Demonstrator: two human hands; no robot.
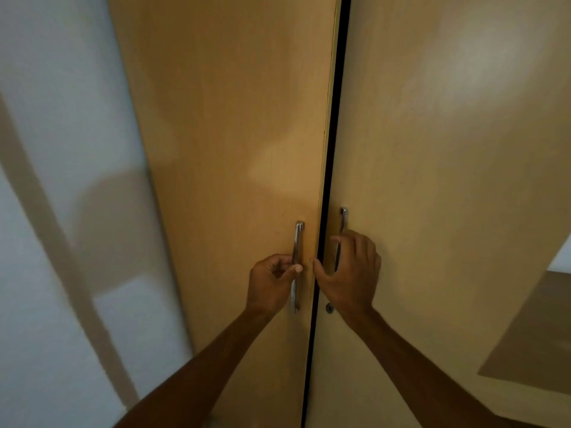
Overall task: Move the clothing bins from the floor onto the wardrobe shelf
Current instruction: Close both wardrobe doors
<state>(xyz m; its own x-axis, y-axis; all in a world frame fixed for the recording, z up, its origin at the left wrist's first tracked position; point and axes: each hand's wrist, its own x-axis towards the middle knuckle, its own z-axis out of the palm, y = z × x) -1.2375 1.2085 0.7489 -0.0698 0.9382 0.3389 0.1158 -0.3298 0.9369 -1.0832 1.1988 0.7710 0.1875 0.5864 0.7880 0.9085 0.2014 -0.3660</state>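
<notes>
— Where's the wardrobe (432, 72)?
— Straight ahead, filling the view: left door (231, 134) and right door (448, 186), with a narrow dark gap (332, 118) running between them from top to bottom.
— And the hands?
— The left hand (272, 282) is wrapped round the lower half of the left handle (297, 242), thumb across its front. The right hand (349, 273) has its fingers curled over the right handle (343, 219), whose top end shows above the knuckles.
— Anything else?
— A small keyhole (329, 308) on the right door, just below the right hand, near the gap. A pale wall (61, 118) lies left of the left door.
</notes>
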